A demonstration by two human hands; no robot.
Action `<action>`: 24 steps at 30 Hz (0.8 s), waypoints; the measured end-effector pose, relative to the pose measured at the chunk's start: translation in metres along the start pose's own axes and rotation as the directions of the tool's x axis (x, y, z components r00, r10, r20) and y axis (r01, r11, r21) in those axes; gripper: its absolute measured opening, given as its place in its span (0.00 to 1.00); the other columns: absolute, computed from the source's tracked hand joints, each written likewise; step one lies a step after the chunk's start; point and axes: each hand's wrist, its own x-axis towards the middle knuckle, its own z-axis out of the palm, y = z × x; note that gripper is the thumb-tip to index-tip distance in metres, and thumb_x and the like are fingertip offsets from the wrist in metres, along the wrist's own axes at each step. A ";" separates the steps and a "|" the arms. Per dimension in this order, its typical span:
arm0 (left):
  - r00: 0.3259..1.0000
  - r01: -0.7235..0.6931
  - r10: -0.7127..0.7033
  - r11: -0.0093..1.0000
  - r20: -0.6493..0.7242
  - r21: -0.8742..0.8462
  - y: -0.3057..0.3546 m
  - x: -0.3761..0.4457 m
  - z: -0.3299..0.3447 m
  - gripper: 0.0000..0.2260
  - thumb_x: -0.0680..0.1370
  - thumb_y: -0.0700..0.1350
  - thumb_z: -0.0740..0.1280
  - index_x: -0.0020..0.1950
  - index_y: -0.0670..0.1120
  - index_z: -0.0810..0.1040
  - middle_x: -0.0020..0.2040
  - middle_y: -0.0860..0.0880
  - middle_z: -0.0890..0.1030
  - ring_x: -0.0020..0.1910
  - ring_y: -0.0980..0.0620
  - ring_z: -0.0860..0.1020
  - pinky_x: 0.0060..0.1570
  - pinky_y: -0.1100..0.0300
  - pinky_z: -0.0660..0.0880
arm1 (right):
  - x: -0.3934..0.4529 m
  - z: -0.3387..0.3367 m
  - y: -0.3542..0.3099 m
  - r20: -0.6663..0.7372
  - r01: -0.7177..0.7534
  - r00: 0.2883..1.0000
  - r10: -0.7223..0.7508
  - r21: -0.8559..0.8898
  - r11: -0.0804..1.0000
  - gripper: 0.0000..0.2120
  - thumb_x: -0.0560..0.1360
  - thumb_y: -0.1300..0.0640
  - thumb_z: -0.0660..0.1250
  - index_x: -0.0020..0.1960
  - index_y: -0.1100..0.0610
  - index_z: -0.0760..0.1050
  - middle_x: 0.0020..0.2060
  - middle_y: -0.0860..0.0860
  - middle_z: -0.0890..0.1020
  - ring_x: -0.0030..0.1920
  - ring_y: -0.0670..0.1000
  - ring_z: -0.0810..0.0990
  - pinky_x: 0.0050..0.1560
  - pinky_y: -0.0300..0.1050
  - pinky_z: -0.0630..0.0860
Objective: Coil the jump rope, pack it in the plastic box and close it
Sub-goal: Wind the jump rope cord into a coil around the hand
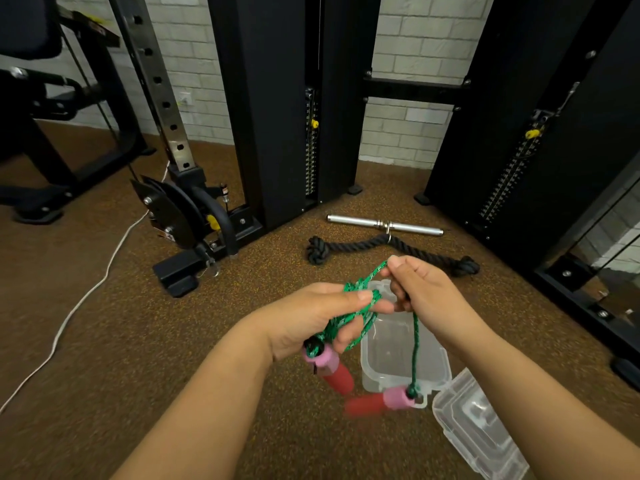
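Observation:
A green jump rope [360, 315] with pink-and-red handles is held above the floor. My left hand [311, 323] grips several coiled loops of it, and one handle [327, 367] hangs just below that hand. My right hand [420, 289] pinches a strand of rope between thumb and fingers. From it a length drops to the second handle [384, 401], which dangles blurred over the box's near rim. The clear plastic box [391, 344] sits open on the floor under my hands. Its clear lid [479, 433] lies beside it at the lower right.
A black knotted cable rope [349, 247] and a chrome bar handle [384, 225] lie on the brown speckled floor beyond the box. Black weight-stack columns [277, 109] and a machine base [187, 220] stand behind. A white cord [86, 292] runs across the floor at left.

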 end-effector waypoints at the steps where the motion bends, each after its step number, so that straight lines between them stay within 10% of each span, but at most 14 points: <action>1: 0.999 -0.036 0.036 0.997 -0.002 -0.061 0.001 -0.001 -0.001 0.18 0.80 0.50 0.60 0.62 0.39 0.78 0.26 0.52 0.69 0.26 0.56 0.67 0.30 0.63 0.66 | -0.001 0.002 0.002 0.006 -0.007 1.000 0.007 -0.020 1.000 0.15 0.80 0.49 0.58 0.42 0.55 0.77 0.27 0.47 0.70 0.28 0.44 0.68 0.35 0.40 0.72; 8: 0.947 -0.285 0.182 0.857 -0.265 -0.429 0.005 0.002 -0.010 0.20 0.79 0.52 0.59 0.63 0.41 0.78 0.26 0.53 0.68 0.28 0.56 0.65 0.36 0.61 0.62 | -0.005 0.022 0.017 0.133 0.009 0.991 0.012 -0.158 0.987 0.14 0.81 0.54 0.56 0.41 0.51 0.77 0.26 0.47 0.70 0.28 0.46 0.69 0.35 0.44 0.68; 14: 0.835 -0.417 0.161 0.810 -0.525 -0.414 0.006 0.005 -0.013 0.19 0.82 0.55 0.53 0.66 0.48 0.72 0.43 0.50 0.84 0.39 0.54 0.76 0.47 0.58 0.72 | -0.014 0.028 0.022 0.258 0.064 0.966 0.031 -0.352 0.934 0.13 0.81 0.53 0.57 0.41 0.47 0.76 0.27 0.44 0.71 0.31 0.45 0.70 0.36 0.44 0.68; 19: 0.843 -0.153 0.076 0.983 -0.533 -0.101 0.012 0.002 -0.008 0.33 0.79 0.64 0.37 0.38 0.62 0.82 0.60 0.46 0.81 0.48 0.49 0.78 0.44 0.56 0.70 | -0.026 0.032 0.006 0.393 0.289 0.914 -0.100 -0.458 0.841 0.13 0.78 0.46 0.60 0.38 0.47 0.76 0.25 0.44 0.71 0.27 0.42 0.68 0.32 0.42 0.65; 24: 0.877 0.166 -0.022 0.951 -0.479 0.260 -0.019 0.006 -0.018 0.47 0.60 0.82 0.38 0.59 0.56 0.78 0.58 0.37 0.79 0.45 0.42 0.78 0.50 0.45 0.76 | -0.031 0.031 -0.014 0.384 0.337 0.894 -0.231 -0.236 0.912 0.11 0.78 0.52 0.61 0.41 0.52 0.78 0.34 0.50 0.81 0.41 0.49 0.82 0.41 0.48 0.78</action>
